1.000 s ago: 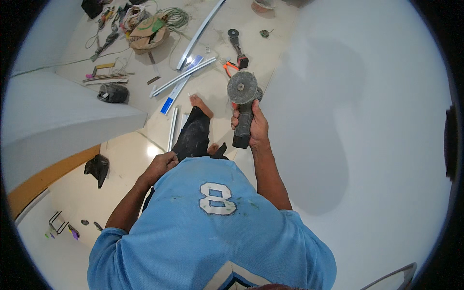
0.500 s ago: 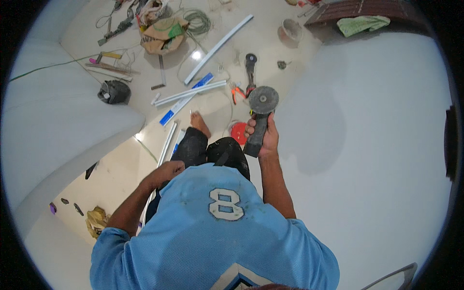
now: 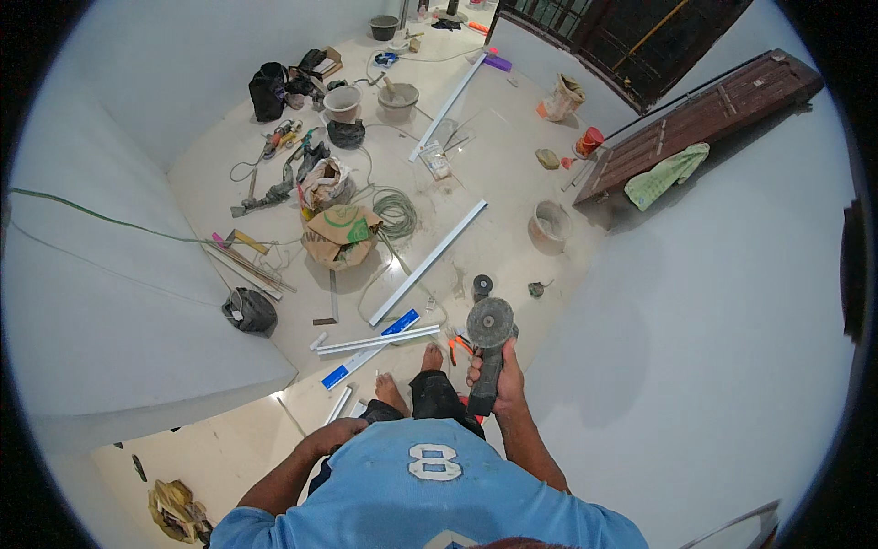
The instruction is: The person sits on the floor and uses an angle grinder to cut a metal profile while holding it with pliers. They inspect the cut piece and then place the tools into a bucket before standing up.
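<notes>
My right hand (image 3: 509, 382) is closed around the dark body of a cordless angle grinder (image 3: 490, 361). Its round grey disc faces up, pointing away from me. My left hand (image 3: 337, 435) lies against my left thigh; its fingers are mostly hidden, so I cannot tell whether they are closed. Past the grinder, a second tool with a round dark head (image 3: 482, 288) lies on the floor, partly covered from view. Orange-handled pliers (image 3: 454, 351) lie just left of the disc. White metal profiles (image 3: 380, 340) cross a blue-and-white strip (image 3: 340, 372) in front of my feet.
A longer white profile (image 3: 430, 263) lies farther out. Beyond it are a coil of hose (image 3: 394, 215), a brown paper sack (image 3: 340, 252) and several buckets, one being a pale bucket (image 3: 549, 226). A dark wooden shutter (image 3: 704, 119) with a green cloth leans at the right wall.
The view has tilted up, showing more of the far floor and a dark window. The grinder stays in my right hand, and my left hand remains by my thigh.
</notes>
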The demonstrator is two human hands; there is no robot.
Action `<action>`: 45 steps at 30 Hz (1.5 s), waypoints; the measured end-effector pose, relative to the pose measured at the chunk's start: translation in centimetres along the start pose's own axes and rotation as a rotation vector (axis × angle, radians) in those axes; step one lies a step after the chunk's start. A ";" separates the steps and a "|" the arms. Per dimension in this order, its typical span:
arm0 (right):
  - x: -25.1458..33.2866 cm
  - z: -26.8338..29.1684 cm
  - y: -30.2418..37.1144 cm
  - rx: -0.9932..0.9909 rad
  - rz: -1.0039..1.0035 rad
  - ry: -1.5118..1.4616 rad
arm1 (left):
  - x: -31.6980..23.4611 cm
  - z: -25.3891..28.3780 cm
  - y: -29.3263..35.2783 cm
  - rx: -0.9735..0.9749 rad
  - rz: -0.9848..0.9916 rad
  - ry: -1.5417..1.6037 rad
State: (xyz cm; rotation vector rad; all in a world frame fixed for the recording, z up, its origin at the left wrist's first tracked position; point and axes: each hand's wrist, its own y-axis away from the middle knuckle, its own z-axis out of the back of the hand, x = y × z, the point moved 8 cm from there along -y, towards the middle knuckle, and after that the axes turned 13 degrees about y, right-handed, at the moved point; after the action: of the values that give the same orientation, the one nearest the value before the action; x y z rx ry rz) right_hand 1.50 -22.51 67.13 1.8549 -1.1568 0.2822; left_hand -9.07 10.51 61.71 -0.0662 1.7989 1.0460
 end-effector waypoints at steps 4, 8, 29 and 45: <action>3.8 -0.5 -2.3 0.041 0.063 0.037 | -3.4 1.3 -2.0 -0.014 0.107 0.018; 7.3 0.7 -4.7 0.045 0.108 0.012 | -6.9 1.4 -3.6 -0.040 0.132 0.008; 19.3 -3.9 -9.8 0.740 -0.041 -0.325 | -38.7 -0.1 -21.9 0.199 -0.400 0.848; 35.1 -6.2 -38.2 0.373 0.009 0.416 | -45.8 18.6 -51.2 0.489 -0.236 1.522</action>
State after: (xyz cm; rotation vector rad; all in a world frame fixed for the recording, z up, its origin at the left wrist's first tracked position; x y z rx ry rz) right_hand 52.70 -32.83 69.72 1.9797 -0.8626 0.8940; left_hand 51.44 -27.03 63.54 -0.9526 3.2097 0.2174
